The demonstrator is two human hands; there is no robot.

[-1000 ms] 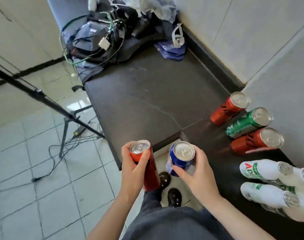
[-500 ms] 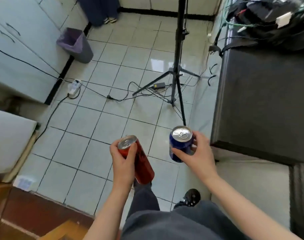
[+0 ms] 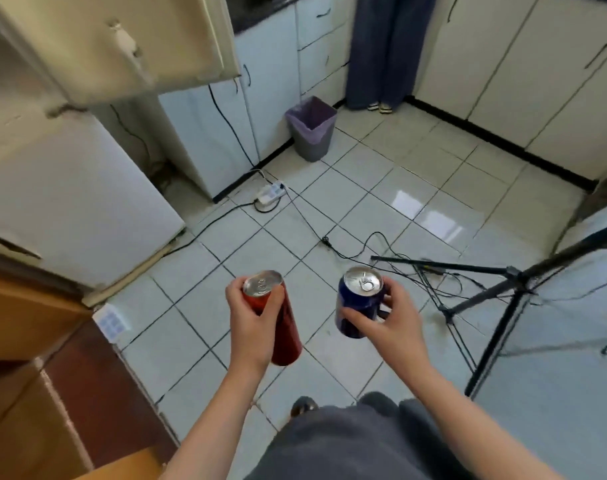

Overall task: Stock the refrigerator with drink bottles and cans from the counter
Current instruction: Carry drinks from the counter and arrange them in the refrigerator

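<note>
Above a pale tiled kitchen floor (image 3: 392,188), the left hand (image 3: 252,320) grips a red can (image 3: 281,327) and the right hand (image 3: 395,317) a blue can (image 3: 355,306).

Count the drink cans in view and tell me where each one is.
2. The red can is gripped in the left hand, and the blue can in the right hand, both held above the tiled floor. More may be out of frame.
</note>
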